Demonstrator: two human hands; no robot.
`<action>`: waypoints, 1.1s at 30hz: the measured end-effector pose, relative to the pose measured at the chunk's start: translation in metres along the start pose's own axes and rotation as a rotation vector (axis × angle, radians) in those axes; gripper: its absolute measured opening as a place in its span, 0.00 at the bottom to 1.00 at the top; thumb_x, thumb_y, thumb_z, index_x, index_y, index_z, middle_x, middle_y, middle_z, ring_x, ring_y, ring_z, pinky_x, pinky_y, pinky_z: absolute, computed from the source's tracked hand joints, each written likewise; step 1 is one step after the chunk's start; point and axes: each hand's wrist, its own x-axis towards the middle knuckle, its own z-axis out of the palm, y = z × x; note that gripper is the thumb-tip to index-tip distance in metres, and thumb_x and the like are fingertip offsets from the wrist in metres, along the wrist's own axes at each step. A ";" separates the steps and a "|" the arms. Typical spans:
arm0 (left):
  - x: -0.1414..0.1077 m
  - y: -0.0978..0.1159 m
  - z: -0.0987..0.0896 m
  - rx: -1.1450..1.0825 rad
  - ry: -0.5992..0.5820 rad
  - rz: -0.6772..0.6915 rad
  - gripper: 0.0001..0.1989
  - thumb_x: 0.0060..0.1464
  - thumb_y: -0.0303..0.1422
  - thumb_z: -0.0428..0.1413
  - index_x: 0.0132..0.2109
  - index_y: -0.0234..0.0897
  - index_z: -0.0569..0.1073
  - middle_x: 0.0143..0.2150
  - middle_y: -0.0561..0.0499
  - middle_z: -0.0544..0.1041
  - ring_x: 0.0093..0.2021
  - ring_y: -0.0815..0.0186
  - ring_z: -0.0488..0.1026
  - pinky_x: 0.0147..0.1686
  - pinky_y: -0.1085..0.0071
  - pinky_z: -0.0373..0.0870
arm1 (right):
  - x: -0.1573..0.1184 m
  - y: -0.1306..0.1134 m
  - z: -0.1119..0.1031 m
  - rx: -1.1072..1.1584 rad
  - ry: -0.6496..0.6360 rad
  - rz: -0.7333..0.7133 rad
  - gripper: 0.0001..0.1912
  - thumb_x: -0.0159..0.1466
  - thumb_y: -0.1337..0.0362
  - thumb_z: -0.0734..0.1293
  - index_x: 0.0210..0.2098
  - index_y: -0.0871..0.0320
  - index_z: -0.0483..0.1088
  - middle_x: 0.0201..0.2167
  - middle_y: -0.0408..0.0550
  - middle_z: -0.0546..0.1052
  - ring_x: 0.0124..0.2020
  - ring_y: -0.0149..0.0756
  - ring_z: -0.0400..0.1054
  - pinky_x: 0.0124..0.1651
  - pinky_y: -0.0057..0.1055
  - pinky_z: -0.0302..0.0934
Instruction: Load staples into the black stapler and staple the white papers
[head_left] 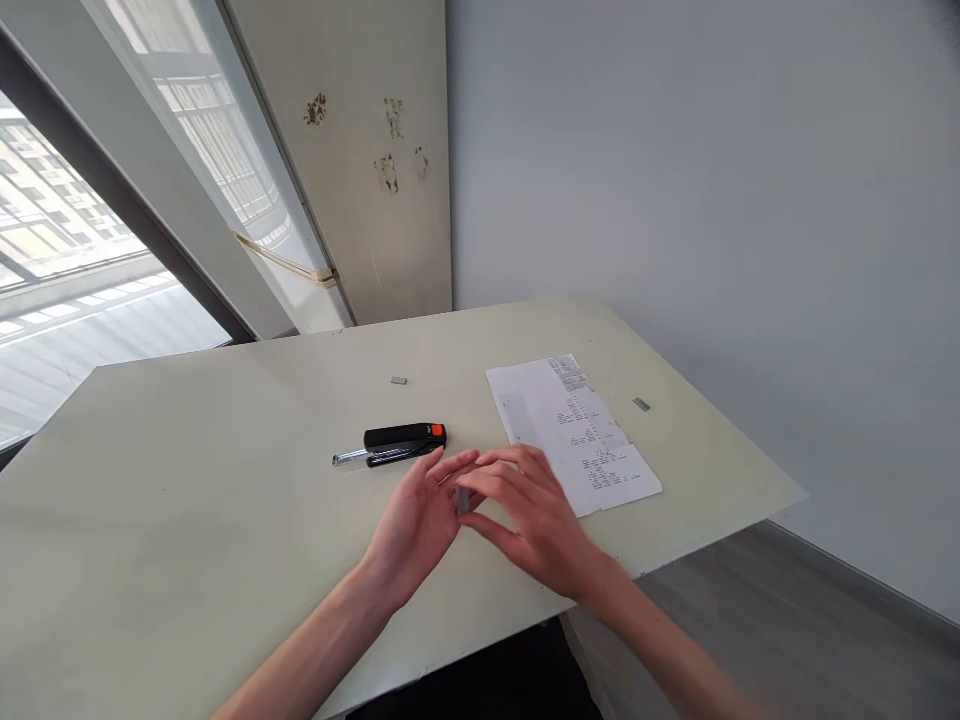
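Between the thumb and fingers of my right hand is a small grey strip of staples, held upright. My left hand is beside it, palm turned up and fingers stretched out behind the strip; whether it touches the strip I cannot tell. Just beyond my left fingers lies a black stapler with an orange-red button, its metal inner rail sticking out to the left. Partly behind my right hand are white printed sheets.
Another grey staple strip lies behind the stapler, and one more lies right of the paper. The pale table meets a grey wall on the right. A fridge-like cabinet stands behind, left of the wall.
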 end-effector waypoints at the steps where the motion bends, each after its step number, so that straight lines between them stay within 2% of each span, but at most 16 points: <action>1: -0.001 -0.001 -0.007 0.037 -0.014 0.018 0.17 0.68 0.43 0.55 0.48 0.36 0.82 0.53 0.42 0.81 0.52 0.56 0.78 0.50 0.66 0.75 | -0.007 0.011 -0.010 -0.027 0.022 0.029 0.16 0.74 0.61 0.68 0.59 0.48 0.70 0.51 0.48 0.82 0.59 0.46 0.72 0.61 0.48 0.64; 4: -0.014 0.005 -0.045 0.266 0.006 0.091 0.16 0.65 0.45 0.59 0.48 0.38 0.82 0.53 0.41 0.80 0.52 0.54 0.77 0.54 0.62 0.73 | -0.039 0.063 -0.046 -0.187 0.155 0.231 0.14 0.73 0.56 0.68 0.57 0.47 0.71 0.50 0.48 0.82 0.57 0.48 0.73 0.61 0.50 0.64; 7: -0.036 0.025 -0.093 0.575 0.177 0.270 0.21 0.62 0.53 0.60 0.41 0.38 0.80 0.38 0.46 0.79 0.36 0.60 0.73 0.42 0.64 0.74 | -0.077 0.127 -0.080 -0.354 0.276 0.488 0.19 0.71 0.48 0.67 0.57 0.49 0.71 0.48 0.50 0.82 0.55 0.51 0.73 0.59 0.52 0.65; 9: -0.051 0.042 -0.122 0.835 0.311 0.382 0.22 0.63 0.55 0.58 0.40 0.40 0.78 0.32 0.50 0.74 0.32 0.62 0.68 0.40 0.66 0.71 | -0.098 0.165 -0.097 -0.429 0.283 0.606 0.24 0.70 0.43 0.66 0.56 0.51 0.71 0.47 0.52 0.82 0.55 0.53 0.73 0.60 0.55 0.63; 11: -0.062 0.056 -0.146 1.054 0.471 0.479 0.24 0.64 0.58 0.55 0.39 0.41 0.76 0.32 0.50 0.72 0.34 0.61 0.68 0.40 0.66 0.69 | -0.114 0.191 -0.108 -0.474 0.262 0.679 0.26 0.69 0.40 0.64 0.56 0.53 0.71 0.47 0.54 0.82 0.54 0.55 0.73 0.59 0.56 0.63; 14: -0.069 0.065 -0.173 1.242 0.657 0.519 0.25 0.64 0.59 0.52 0.43 0.41 0.76 0.36 0.48 0.76 0.38 0.58 0.73 0.38 0.66 0.69 | -0.123 0.206 -0.112 -0.519 0.230 0.751 0.29 0.69 0.38 0.62 0.54 0.54 0.72 0.47 0.56 0.83 0.53 0.58 0.73 0.55 0.55 0.64; 16: -0.068 0.063 -0.185 1.335 0.697 0.538 0.26 0.63 0.59 0.52 0.46 0.41 0.76 0.37 0.48 0.78 0.39 0.58 0.74 0.37 0.67 0.69 | -0.120 0.201 -0.107 -0.575 0.242 0.759 0.30 0.69 0.37 0.61 0.53 0.55 0.73 0.48 0.59 0.83 0.53 0.59 0.73 0.53 0.55 0.66; 18: -0.064 0.059 -0.192 1.416 0.675 0.569 0.24 0.64 0.57 0.51 0.49 0.41 0.75 0.38 0.49 0.79 0.37 0.60 0.74 0.36 0.69 0.70 | -0.108 0.185 -0.098 -0.623 0.291 0.704 0.30 0.70 0.38 0.61 0.53 0.56 0.74 0.51 0.61 0.81 0.53 0.59 0.73 0.53 0.55 0.66; 20: -0.059 0.056 -0.192 1.480 0.634 0.593 0.23 0.66 0.54 0.51 0.52 0.41 0.74 0.39 0.50 0.79 0.33 0.63 0.73 0.36 0.70 0.69 | -0.088 0.161 -0.086 -0.602 0.338 0.590 0.26 0.71 0.41 0.63 0.54 0.56 0.74 0.53 0.60 0.81 0.54 0.56 0.74 0.56 0.55 0.66; 23: -0.048 0.059 -0.184 1.518 0.558 0.619 0.23 0.67 0.53 0.51 0.56 0.42 0.73 0.39 0.50 0.79 0.32 0.65 0.72 0.36 0.70 0.69 | -0.049 0.117 -0.062 -0.405 0.329 0.401 0.18 0.72 0.50 0.65 0.55 0.52 0.73 0.53 0.55 0.81 0.54 0.50 0.75 0.56 0.49 0.69; 26: -0.035 0.067 -0.176 1.520 0.463 0.627 0.25 0.67 0.52 0.52 0.62 0.43 0.72 0.40 0.51 0.79 0.32 0.66 0.71 0.36 0.70 0.70 | -0.010 0.079 -0.029 -0.173 0.189 0.304 0.13 0.73 0.54 0.67 0.54 0.50 0.72 0.50 0.51 0.81 0.48 0.46 0.77 0.52 0.45 0.72; 28: -0.027 0.072 -0.174 1.518 0.417 0.630 0.24 0.67 0.52 0.53 0.61 0.43 0.73 0.41 0.51 0.79 0.31 0.67 0.70 0.37 0.70 0.69 | 0.011 0.065 -0.002 -0.042 0.029 0.251 0.15 0.73 0.55 0.66 0.58 0.48 0.71 0.55 0.50 0.79 0.53 0.45 0.75 0.55 0.45 0.72; 31: -0.019 0.074 -0.175 1.512 0.401 0.639 0.21 0.67 0.51 0.55 0.55 0.44 0.79 0.43 0.50 0.79 0.31 0.67 0.69 0.36 0.70 0.68 | 0.035 0.060 0.040 0.071 -0.147 0.231 0.24 0.73 0.55 0.68 0.66 0.45 0.64 0.63 0.49 0.73 0.62 0.45 0.69 0.58 0.46 0.71; 33: -0.017 0.074 -0.177 1.487 0.415 0.660 0.20 0.67 0.51 0.56 0.51 0.43 0.81 0.43 0.50 0.79 0.32 0.67 0.69 0.36 0.70 0.67 | 0.047 0.064 0.063 0.122 -0.226 0.239 0.26 0.71 0.54 0.69 0.67 0.45 0.64 0.63 0.49 0.73 0.63 0.45 0.68 0.56 0.45 0.72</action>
